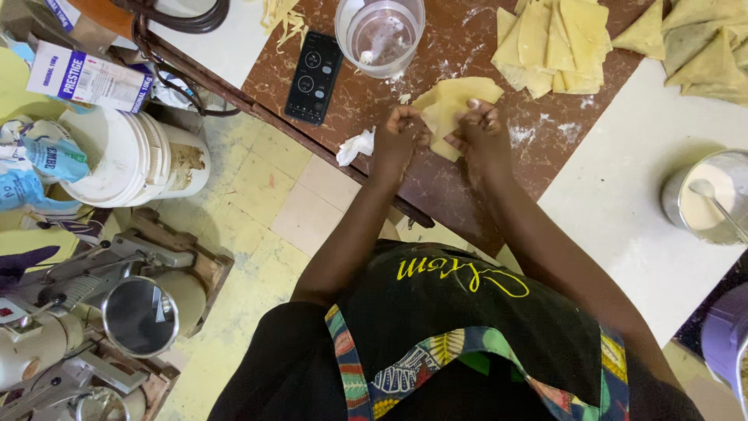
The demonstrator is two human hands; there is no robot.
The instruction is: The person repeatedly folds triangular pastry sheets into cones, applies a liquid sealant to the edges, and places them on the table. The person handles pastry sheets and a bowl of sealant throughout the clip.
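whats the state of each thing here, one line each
pastry sheet: flat on table, pinched by both hands
left hand: closed on sheet edge
right hand: closed on sheet edge
plastic jug: upright, nearly empty
metal pot: holds white paste, spoon in it
folded triangles: finished, piled

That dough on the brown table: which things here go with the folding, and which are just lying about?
In use: thin yellow dough sheet, left hand, right hand, stack of cut yellow sheets, folded triangles.

Lying about: black remote-like device, white plastic bucket, crumpled white tissue.

Both arms stretch forward, the left hand (399, 129) curled into a fist, the right hand (477, 125) seemingly pinching, fingers bent.
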